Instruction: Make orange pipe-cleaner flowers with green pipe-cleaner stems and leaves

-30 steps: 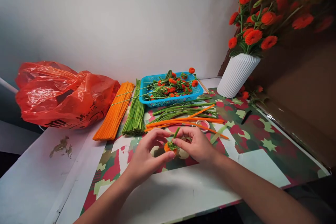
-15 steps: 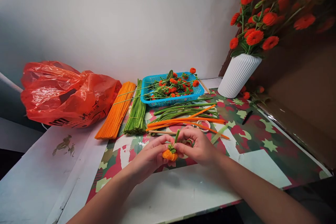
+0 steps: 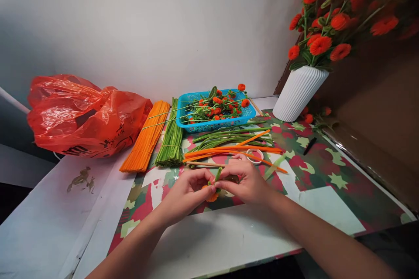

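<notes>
At left, a red plastic bag (image 3: 85, 120) adjoins a bundle of fuzzy orange strips (image 3: 147, 137), followed by a bundle of green strips (image 3: 170, 141). On the near centre of the patterned tabletop (image 3: 352, 200), the left hand (image 3: 188, 189) pinches a small, partly hidden orange flower (image 3: 213, 197) where it meets its green stem (image 3: 218, 173), beyond which stands a blue basket (image 3: 218, 127); the right hand (image 3: 247, 181) pinches that stem. At far right, a white vase (image 3: 300, 94) holds red-orange flowers (image 3: 321, 45).
</notes>
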Motion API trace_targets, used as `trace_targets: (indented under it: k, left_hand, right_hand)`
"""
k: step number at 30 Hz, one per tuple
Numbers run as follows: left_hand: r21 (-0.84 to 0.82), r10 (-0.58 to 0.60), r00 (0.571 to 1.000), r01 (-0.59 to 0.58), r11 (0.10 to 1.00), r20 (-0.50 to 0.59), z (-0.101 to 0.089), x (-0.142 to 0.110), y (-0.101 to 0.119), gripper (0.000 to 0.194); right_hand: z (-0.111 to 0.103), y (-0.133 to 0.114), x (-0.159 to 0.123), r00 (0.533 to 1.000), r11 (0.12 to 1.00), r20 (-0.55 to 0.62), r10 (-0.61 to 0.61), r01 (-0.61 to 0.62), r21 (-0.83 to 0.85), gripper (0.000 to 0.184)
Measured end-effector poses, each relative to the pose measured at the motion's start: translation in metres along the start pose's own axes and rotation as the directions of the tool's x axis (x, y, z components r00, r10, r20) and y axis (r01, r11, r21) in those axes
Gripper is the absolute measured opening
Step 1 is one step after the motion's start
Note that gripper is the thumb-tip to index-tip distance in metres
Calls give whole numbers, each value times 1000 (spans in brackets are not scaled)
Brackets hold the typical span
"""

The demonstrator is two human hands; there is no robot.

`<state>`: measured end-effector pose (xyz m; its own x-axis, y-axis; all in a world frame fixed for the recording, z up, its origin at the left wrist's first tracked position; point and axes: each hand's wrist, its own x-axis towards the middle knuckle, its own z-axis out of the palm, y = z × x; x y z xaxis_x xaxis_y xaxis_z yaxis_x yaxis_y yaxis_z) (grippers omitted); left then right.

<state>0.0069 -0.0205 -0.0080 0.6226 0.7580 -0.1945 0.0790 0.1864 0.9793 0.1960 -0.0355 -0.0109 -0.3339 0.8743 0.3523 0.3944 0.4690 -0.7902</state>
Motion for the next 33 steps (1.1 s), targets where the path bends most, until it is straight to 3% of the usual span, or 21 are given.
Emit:
trace_targets:
  k: [4, 11, 15, 18, 20, 23, 26, 30, 33]
  left_hand:
    - [-58, -24, 999, 22, 998, -26, 0, 1, 3, 22]
    - [-179, -72, 997, 65, 982, -33, 1, 2, 5, 21]
    - [8, 9, 985, -7, 1000, -170, 7, 1, 7, 21]
    - [213, 82, 958, -23, 977, -274, 12, -1, 10, 19]
    - [249, 83, 953, -8, 968, -291, 14, -2, 11, 21]
    - [83, 3, 975, 16, 996, -221, 13, -2, 10, 21]
    - [-198, -159, 986, 148, 969, -43, 8, -1, 8, 20]
    - [-415, -276, 938, 342, 843, 212, 4, 0, 5, 18]
    - [-445, -279, 925, 369, 816, 256, 3, 1, 3, 18]
  right_hand:
    - [0, 2, -1, 999, 1000, -19, -27, 27, -7, 18]
    - [-2, -4, 3, 996, 999, -79, 37, -37, -2, 12]
    - [-1, -6, 3, 993, 990, -44, 112, -107, 88, 4]
    - [1, -6, 5, 971, 953, 5, 240, -236, 188, 13]
    - [1, -5, 6, 964, 934, 9, 267, -261, 244, 12]
    - [0, -2, 7, 977, 923, 35, 212, -212, 322, 10]
    - [-3, 2, 6, 993, 928, 66, 102, -118, 354, 12]
    - [-2, 6, 4, 977, 872, 210, 41, -138, 469, 21]
    - [-2, 6, 4, 979, 878, 196, 47, -134, 460, 24]
